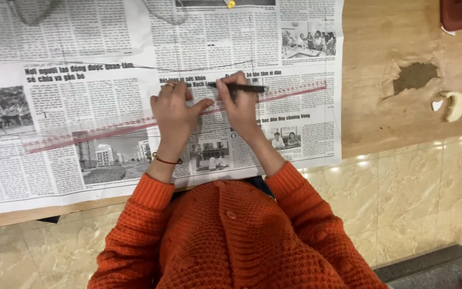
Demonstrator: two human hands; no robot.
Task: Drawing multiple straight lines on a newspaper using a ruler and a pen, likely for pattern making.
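Here, the left hand (173, 109) presses flat, fingers spread, on the long clear red-edged plastic ruler (135, 127) over spread newspaper sheets (81, 64). The right hand (240, 104), grip clenched on a thin black pen (239, 88), marks at the ruler's edge; thin lines already cross the paper beyond, on the worn wooden table (391, 43).

Frame centre: left hand (173, 109) pressed flat on long red-edged ruler (108, 130) over newspaper (70, 80); right hand (240, 104) grips black pen (240, 88) at ruler's edge. Wooden counter (391, 118) at right.
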